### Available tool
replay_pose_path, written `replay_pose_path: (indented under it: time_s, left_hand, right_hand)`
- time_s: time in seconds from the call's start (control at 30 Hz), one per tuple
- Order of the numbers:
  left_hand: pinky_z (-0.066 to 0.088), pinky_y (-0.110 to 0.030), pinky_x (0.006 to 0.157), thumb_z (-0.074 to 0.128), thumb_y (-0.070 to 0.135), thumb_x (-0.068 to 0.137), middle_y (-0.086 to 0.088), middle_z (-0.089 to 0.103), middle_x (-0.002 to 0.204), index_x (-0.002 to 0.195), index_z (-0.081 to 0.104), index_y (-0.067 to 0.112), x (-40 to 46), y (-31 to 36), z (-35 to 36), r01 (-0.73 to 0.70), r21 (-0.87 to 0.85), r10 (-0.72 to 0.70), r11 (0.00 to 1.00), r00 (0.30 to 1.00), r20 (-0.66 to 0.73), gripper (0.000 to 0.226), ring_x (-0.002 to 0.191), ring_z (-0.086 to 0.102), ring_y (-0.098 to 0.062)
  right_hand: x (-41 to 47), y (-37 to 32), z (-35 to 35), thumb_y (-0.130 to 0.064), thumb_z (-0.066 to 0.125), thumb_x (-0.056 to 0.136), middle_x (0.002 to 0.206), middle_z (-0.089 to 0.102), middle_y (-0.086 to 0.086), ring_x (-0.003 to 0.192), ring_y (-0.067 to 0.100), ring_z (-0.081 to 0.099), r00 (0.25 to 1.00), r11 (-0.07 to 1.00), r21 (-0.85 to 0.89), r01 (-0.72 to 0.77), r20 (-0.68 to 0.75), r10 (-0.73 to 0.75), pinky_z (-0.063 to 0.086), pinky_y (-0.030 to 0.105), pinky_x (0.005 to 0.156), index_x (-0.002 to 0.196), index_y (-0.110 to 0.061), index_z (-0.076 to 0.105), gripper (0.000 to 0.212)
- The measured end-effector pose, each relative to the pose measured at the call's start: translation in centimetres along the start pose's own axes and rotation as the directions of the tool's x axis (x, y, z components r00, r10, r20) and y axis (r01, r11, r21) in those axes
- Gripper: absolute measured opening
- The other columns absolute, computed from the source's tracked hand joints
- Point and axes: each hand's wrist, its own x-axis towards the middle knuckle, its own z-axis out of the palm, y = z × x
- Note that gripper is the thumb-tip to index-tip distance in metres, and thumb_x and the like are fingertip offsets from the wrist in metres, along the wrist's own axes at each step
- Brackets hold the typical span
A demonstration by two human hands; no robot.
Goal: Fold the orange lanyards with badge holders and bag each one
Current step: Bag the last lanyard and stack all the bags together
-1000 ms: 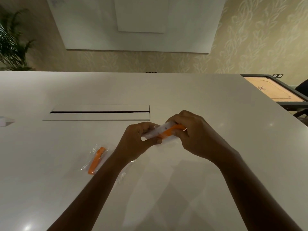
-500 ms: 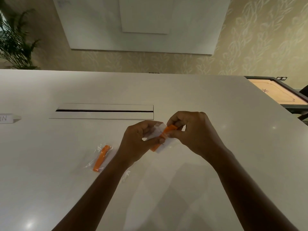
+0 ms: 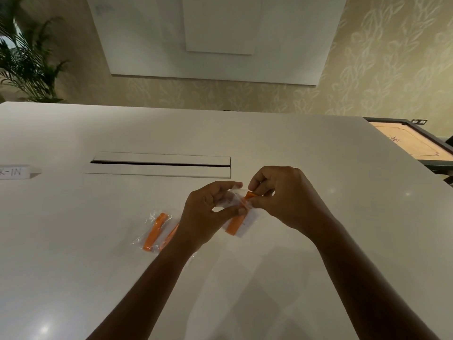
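A folded orange lanyard with its white badge holder hangs between my hands above the white table, partly inside a clear plastic bag. My left hand pinches the bag's open edge. My right hand grips the lanyard's upper orange end at the bag mouth. The lower end of the lanyard points down and left. To the left, a bagged orange lanyard lies flat on the table, and another orange strip shows beside it, partly hidden by my left forearm.
A long cable slot with a raised lid runs across the table behind my hands. A white name card stands at the far left. A carrom board sits beyond the table's right edge, and a potted plant at the back left.
The lanyard has swung from lying level between my hands to hanging downward, sliding further into the bag. My right hand has shifted to its upper end.
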Motion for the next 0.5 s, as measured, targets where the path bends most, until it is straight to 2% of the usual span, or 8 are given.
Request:
replay_pose_path:
  time_s: [0.13, 0.33, 0.4, 0.47, 0.5]
  left_hand:
    - [0.06, -0.022, 0.088, 0.092, 0.016, 0.075, 0.008, 0.08, 0.099, 0.121, 0.075, 0.021, -0.5, 0.0, -0.1, 0.006, -0.022, -0.007, 1.0, 1.0, -0.018, 0.049, 0.095, 0.076, -0.015]
    - [0.062, -0.025, 0.09, 0.089, 0.019, 0.079, 0.005, 0.079, 0.102, 0.123, 0.072, 0.025, -0.7, 0.0, -0.1, 0.025, -0.014, -0.025, 1.0, 1.0, 0.008, 0.048, 0.096, 0.077, -0.015]
    - [0.061, -0.023, 0.089, 0.088, 0.023, 0.079, 0.009, 0.079, 0.101, 0.123, 0.071, 0.027, -0.8, -0.1, -0.2, 0.034, -0.021, -0.034, 0.999, 0.999, 0.008, 0.048, 0.097, 0.077, -0.012]
    - [0.06, -0.017, 0.085, 0.088, 0.024, 0.078, 0.015, 0.079, 0.099, 0.122, 0.07, 0.032, -0.9, -0.2, -0.3, 0.042, -0.041, -0.042, 0.998, 0.999, -0.003, 0.048, 0.096, 0.076, -0.009]
    - [0.059, -0.016, 0.083, 0.088, 0.023, 0.079, 0.017, 0.078, 0.1, 0.122, 0.069, 0.034, -0.9, -0.3, -0.4, 0.055, -0.057, -0.056, 0.997, 0.998, -0.01, 0.048, 0.096, 0.076, -0.009]
  right_hand:
    - [0.1, 0.2, 0.2, -0.029, 0.097, 0.073, 0.072, 0.076, -0.016, 0.071, 0.006, 0.072, 1.0, 0.999, -0.033, 0.013, -0.001, -0.013, 0.065, 0.043, 0.072, 0.078, -0.029, 0.076, 0.021]
    - [0.3, 0.3, 0.6, -0.026, 0.096, 0.075, 0.069, 0.077, -0.014, 0.066, 0.014, 0.075, 0.999, 1.0, -0.014, -0.006, 0.031, 0.006, 0.066, 0.045, 0.069, 0.077, -0.027, 0.083, 0.014]
    - [0.2, 0.5, 0.6, -0.026, 0.096, 0.075, 0.074, 0.078, -0.017, 0.068, 0.012, 0.073, 0.999, 1.0, 0.019, 0.005, 0.039, -0.006, 0.063, 0.035, 0.065, 0.083, -0.028, 0.084, 0.015]
    - [0.2, 1.0, 0.8, -0.03, 0.096, 0.076, 0.088, 0.079, -0.019, 0.075, 0.008, 0.072, 1.0, 0.995, 0.104, 0.0, 0.018, -0.002, 0.055, 0.016, 0.063, 0.098, -0.033, 0.082, 0.026]
    - [0.2, 1.1, 0.9, -0.037, 0.095, 0.077, 0.097, 0.078, -0.02, 0.08, 0.005, 0.073, 1.0, 0.987, 0.162, -0.02, 0.001, 0.02, 0.053, 0.011, 0.064, 0.106, -0.036, 0.08, 0.033]
